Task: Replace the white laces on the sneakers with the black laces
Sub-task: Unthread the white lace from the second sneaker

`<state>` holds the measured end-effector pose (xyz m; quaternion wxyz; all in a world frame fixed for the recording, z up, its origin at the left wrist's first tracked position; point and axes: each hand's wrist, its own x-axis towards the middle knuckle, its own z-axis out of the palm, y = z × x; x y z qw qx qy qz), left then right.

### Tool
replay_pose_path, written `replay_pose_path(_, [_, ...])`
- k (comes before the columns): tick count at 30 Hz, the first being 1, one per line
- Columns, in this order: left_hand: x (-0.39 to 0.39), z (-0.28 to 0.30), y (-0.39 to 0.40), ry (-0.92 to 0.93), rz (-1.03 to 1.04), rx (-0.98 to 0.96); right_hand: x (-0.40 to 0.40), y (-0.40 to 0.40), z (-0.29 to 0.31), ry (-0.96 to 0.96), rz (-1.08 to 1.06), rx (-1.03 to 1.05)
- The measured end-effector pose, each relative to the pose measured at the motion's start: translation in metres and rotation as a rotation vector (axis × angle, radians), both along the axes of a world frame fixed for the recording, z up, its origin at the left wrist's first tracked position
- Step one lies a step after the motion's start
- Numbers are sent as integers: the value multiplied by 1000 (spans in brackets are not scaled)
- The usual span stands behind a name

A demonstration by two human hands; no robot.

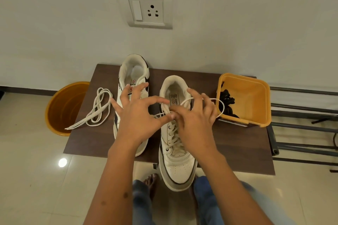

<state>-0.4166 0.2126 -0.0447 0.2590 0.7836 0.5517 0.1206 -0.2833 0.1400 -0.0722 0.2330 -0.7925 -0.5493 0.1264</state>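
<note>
I see my left hand (139, 115) and right hand (193, 115) meeting over the right sneaker (176, 151) on the tabletop (237, 144), each pinching its white lace (204, 99), other fingers spread. The left sneaker (133, 78) sits unlaced, its tongue label too small to read. A loose white lace (99, 109) lies far left; black laces (227, 98) wait in the yellow tub (256, 97) at right.

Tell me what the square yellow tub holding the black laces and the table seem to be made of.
Square yellow tub: likely plastic, smooth and slightly glossy, with a moulded rim. Table: dark brown top with faint wood grain, matte; probably laminate or veneer, though solid wood can't be ruled out.
</note>
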Motion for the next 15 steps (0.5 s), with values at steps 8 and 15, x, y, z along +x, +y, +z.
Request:
replay_pose_path(8, [1, 2, 3, -36, 44, -20, 6, 2, 13, 126, -348, 372])
replay_pose_path(15, [0, 3, 3, -72, 17, -34, 51, -7, 12, 290, -721, 362])
